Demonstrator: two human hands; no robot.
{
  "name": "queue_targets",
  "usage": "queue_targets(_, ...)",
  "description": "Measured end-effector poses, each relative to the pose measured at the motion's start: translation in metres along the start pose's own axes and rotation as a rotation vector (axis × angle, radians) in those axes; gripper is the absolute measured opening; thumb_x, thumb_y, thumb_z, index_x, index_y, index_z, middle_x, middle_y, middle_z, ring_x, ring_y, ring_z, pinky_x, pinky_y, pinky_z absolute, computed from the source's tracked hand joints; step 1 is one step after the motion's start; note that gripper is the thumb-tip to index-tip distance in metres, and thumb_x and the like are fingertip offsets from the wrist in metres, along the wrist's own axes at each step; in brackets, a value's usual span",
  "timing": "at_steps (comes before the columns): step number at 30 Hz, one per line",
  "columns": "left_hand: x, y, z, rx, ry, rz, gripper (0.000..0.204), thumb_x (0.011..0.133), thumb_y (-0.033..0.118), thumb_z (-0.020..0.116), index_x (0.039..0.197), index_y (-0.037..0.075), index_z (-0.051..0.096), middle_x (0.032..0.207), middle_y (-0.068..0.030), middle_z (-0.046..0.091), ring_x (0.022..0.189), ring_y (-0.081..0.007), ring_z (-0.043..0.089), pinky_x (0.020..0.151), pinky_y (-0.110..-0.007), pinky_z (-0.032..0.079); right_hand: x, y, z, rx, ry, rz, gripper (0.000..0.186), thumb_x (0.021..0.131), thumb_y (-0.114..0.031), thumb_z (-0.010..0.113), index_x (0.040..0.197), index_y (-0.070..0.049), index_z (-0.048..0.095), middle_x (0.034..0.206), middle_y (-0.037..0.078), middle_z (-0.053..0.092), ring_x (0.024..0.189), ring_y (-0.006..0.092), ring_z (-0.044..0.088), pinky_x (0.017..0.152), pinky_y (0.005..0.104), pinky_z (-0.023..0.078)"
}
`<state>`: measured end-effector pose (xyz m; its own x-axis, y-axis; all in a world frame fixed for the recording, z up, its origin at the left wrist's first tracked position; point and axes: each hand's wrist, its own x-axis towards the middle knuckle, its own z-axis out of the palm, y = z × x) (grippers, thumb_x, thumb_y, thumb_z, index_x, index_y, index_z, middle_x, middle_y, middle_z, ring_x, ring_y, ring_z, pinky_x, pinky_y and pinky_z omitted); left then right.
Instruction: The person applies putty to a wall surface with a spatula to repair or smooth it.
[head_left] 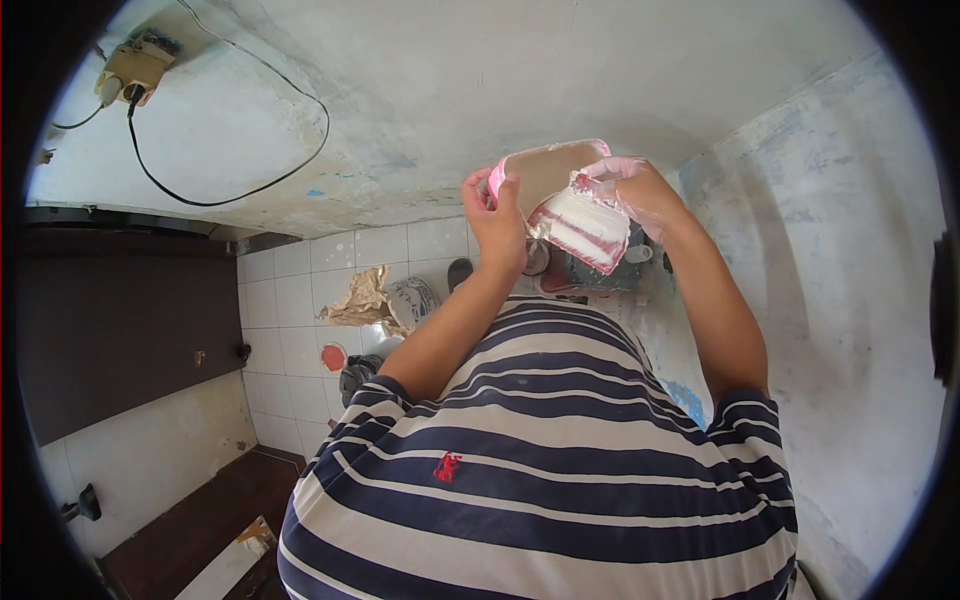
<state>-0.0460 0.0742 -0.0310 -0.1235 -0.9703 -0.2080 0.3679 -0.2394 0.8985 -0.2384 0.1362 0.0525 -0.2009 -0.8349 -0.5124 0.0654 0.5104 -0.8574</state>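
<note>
Left hand (495, 220) grips pink-rimmed tray (548, 172); right hand (645, 195) holds scraper (576, 243).
Scraper lies at the tray's near right, loaded with white paste (590, 220). Work judged unfinished: paste unspent, far wall (480, 80) showing uneven, bluish patches.

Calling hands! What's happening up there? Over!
Left fingers holding pink-rimmed tray. Right fingers whitened, gripping reddish flat tool smeared with white paste. Bucket on floor tiles, off left.

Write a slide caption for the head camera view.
Left hand holding a pink tub, right hand holding a red scraper smeared with white paste.
</note>
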Motion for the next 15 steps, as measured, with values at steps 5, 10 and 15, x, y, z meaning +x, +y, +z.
queue_targets(5,0.008,0.0,-0.001,0.04,0.037,-0.019,0.039,0.101,0.02,0.066,0.131,0.009,0.044,0.12,-0.0118,0.059,0.108,-0.0172,0.057,0.09,-0.033,0.049,0.01,0.02,-0.007,0.235,-0.039,0.057,0.037,0.092,-0.001,0.065,0.128,0.007,0.064,0.11,0.016,0.072,0.096,0.0223,0.072,0.086,0.0363,0.059)
queue_targets(10,0.013,0.004,-0.008,0.007,0.061,-0.042,0.041,0.103,0.027,0.066,0.132,0.01,0.043,0.121,-0.0111,0.059,0.106,-0.0172,0.059,0.085,-0.032,0.052,0.005,0.031,-0.002,0.556,-0.034,0.039,0.038,0.096,0.001,0.06,0.133,0.008,0.059,0.122,0.018,0.069,0.112,0.0255,0.069,0.095,0.0396,0.058)
queue_targets(15,0.023,-0.017,-0.026,-0.052,0.035,-0.043,0.04,0.104,0.029,0.065,0.132,0.013,0.042,0.12,-0.0094,0.062,0.107,-0.0161,0.061,0.081,-0.031,0.054,0.02,0.063,-0.014,1.043,-0.205,-0.113,0.033,0.101,-0.008,0.058,0.133,0.003,0.061,0.129,0.013,0.068,0.115,0.0221,0.068,0.1,0.04,0.056)
